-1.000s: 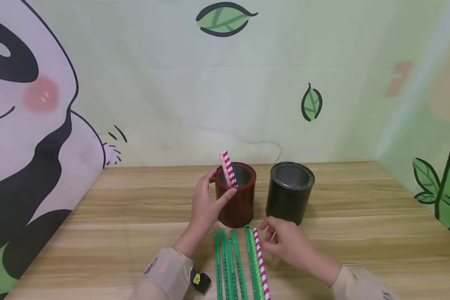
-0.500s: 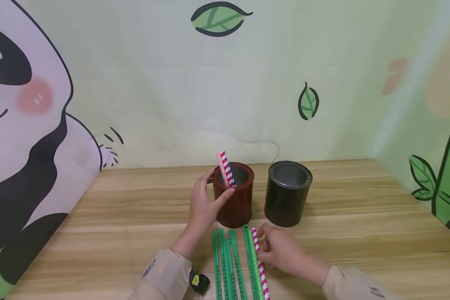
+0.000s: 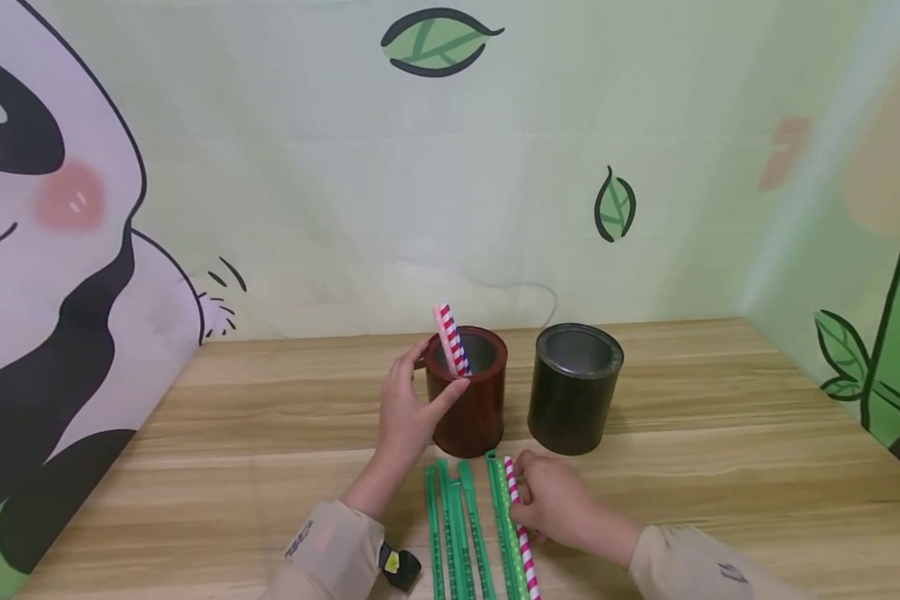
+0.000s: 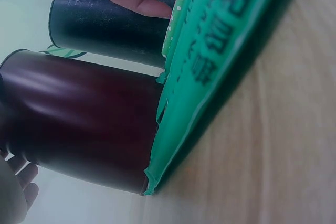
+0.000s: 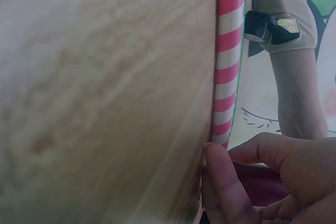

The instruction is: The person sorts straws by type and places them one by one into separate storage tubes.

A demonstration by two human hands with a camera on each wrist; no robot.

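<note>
My left hand (image 3: 408,417) holds the rim of a dark red can (image 3: 480,417), thumb in front and fingers at its left side. Several paper straws (image 3: 452,342), pink, red-striped and blue-striped, lean inside that can. My right hand (image 3: 558,500) pinches a pink-and-white striped paper straw (image 3: 523,546) near its far end; the right wrist view shows finger and thumb on either side of the striped straw (image 5: 229,56). Beside it lie a green dotted straw (image 3: 512,533) and several green wrapped straws (image 3: 457,533), the wrappers (image 4: 210,61) printed with dark characters.
A black can (image 3: 573,408) stands right of the red one, its visible inside bare. Wood-grain tabletop (image 3: 720,433) spreads around them up to a printed wall sheet (image 3: 307,208). A small black device (image 3: 401,568) sits at my left wrist.
My right hand has moved slightly left and nearer to me, from beside the straws onto the pink-striped one, and now pinches it. My left hand stays on the red can.
</note>
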